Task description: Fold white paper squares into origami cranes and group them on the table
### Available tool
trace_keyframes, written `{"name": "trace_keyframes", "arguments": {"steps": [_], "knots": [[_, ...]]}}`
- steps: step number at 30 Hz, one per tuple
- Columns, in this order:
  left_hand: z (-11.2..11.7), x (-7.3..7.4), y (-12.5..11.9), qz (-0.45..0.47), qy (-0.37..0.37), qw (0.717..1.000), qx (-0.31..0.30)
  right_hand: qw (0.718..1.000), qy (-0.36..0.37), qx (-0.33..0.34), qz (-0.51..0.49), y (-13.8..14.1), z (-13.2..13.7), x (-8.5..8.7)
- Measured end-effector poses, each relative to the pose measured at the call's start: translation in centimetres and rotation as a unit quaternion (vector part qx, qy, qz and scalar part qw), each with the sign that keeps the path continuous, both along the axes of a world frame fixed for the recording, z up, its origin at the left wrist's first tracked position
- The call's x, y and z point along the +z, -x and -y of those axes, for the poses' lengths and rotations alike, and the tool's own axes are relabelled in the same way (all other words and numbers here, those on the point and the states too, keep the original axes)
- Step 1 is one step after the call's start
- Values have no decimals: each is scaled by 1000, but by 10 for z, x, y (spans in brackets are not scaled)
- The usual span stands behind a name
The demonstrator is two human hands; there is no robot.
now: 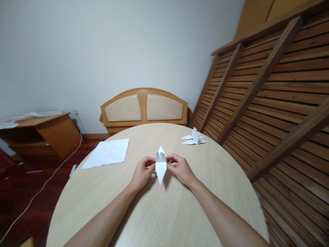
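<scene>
A small white folded paper piece [160,167] with a pointed lower tip is held just above the round light-wood table [144,219]. My left hand [141,173] pinches its left side with closed fingers. My right hand [181,169] pinches its right side the same way. Both forearms reach in from the bottom of the view.
A flat sheet of white paper [107,153] lies on the table's far left. A finished white folded paper figure [194,138] sits at the far right edge. Beyond the table stand a padded wooden headboard [144,109], a slatted wooden frame [269,89] on the right, and a low wooden cabinet [43,132] on the left.
</scene>
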State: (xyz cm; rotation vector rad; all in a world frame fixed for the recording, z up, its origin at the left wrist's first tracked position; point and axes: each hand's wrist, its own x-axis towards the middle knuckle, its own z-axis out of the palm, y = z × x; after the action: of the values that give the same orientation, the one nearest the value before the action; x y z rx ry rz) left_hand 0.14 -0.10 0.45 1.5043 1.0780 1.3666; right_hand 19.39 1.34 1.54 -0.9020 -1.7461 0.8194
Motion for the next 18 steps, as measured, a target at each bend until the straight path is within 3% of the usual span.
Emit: {"name": "trace_keyframes", "arguments": {"steps": [6,18], "knots": [[2,3,-2,-1,40,999,0,998,40,10,-45,2,-1,-2],[-4,-8,2,-19,7,1000,-4,996,76,9,-40,-2,-6,0]]}}
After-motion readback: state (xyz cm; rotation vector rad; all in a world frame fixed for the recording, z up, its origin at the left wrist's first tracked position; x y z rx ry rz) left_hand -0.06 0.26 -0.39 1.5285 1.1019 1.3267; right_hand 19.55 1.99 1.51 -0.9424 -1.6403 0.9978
